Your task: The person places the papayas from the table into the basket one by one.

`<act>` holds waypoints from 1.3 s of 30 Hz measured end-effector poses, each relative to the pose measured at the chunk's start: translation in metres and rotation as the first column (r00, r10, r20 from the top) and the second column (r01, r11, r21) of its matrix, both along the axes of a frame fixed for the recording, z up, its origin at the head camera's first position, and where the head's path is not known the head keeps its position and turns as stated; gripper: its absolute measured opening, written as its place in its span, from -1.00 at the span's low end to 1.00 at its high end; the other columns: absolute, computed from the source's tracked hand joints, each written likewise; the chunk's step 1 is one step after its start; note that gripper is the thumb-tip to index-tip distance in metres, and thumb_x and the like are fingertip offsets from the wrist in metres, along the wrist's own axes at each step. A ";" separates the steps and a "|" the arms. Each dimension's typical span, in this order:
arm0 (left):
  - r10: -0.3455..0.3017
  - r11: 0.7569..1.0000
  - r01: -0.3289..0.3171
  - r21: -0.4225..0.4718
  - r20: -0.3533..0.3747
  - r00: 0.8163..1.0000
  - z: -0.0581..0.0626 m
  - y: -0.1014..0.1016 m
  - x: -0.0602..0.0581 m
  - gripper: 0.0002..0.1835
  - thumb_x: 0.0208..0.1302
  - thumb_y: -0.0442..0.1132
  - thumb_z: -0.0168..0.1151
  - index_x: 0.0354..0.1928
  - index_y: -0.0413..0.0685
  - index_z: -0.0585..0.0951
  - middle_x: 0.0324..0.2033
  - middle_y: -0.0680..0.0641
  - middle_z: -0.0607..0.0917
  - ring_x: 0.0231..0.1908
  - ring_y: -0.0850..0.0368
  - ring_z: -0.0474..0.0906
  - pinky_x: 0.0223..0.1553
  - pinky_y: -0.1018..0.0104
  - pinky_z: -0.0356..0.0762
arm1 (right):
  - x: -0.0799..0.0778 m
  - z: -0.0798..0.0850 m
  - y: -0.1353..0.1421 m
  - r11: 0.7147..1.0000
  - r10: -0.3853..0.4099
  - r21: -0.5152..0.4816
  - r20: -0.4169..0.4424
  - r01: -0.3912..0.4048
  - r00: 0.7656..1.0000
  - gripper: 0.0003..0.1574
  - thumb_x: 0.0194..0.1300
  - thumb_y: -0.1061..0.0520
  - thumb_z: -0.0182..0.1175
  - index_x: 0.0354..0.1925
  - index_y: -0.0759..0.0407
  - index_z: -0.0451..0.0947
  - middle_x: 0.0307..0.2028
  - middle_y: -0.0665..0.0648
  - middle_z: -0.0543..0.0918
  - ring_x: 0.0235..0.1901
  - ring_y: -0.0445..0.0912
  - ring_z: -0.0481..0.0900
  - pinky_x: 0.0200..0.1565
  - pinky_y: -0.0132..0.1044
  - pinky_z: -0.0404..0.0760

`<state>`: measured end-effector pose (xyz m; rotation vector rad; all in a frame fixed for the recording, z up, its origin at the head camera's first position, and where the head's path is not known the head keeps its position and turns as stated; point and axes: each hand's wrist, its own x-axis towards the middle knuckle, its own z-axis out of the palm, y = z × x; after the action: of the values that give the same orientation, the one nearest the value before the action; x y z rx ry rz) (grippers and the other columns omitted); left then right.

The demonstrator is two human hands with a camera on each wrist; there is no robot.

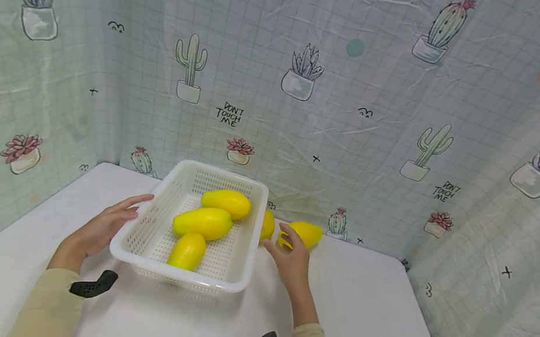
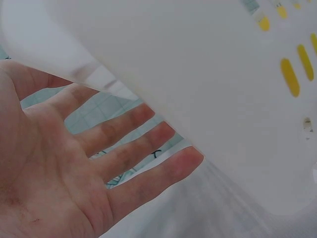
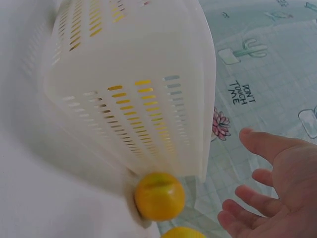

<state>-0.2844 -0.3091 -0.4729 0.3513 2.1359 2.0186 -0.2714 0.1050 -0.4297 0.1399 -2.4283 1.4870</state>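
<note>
A white perforated plastic basket [image 1: 178, 279] stands on the table with three yellow mangoes [image 1: 203, 223] inside. Two more mangoes lie beyond its right side: one [image 1: 268, 227] is partly hidden by the basket, the other [image 1: 304, 233] partly by my right hand. My left hand [image 1: 104, 227] is at the basket's left side; in the left wrist view its extended fingers [image 2: 143, 173] meet the white plastic. My right hand [image 1: 292, 260] hovers near the two outer mangoes, fingers loosely bent. The right wrist view shows that hand [image 3: 282, 188] apart from the nearer mango [image 3: 160, 197], holding nothing.
A white-covered table [image 1: 357, 318] lies under everything. Behind it and along both sides hangs a curtain [image 1: 355, 164] printed with potted cacti and a grid. Black wrist devices [image 1: 95, 284] sit at both sleeves.
</note>
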 end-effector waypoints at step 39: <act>0.000 1.000 0.000 -0.007 -0.006 1.000 -0.002 0.000 -0.001 -0.41 0.49 0.04 -0.14 0.50 0.38 0.04 0.50 -0.14 0.04 0.10 0.29 0.51 0.04 0.21 0.56 | -0.014 -0.016 0.000 1.000 0.007 0.012 0.037 -0.007 0.999 -0.26 0.17 -0.03 0.37 0.28 0.10 0.42 0.27 0.14 0.49 0.23 0.12 0.47 0.24 0.03 0.45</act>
<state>-0.2852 -0.3094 -0.4745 0.3563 2.1461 2.0119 -0.2859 0.1055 -0.4456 0.1245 -2.4687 1.4917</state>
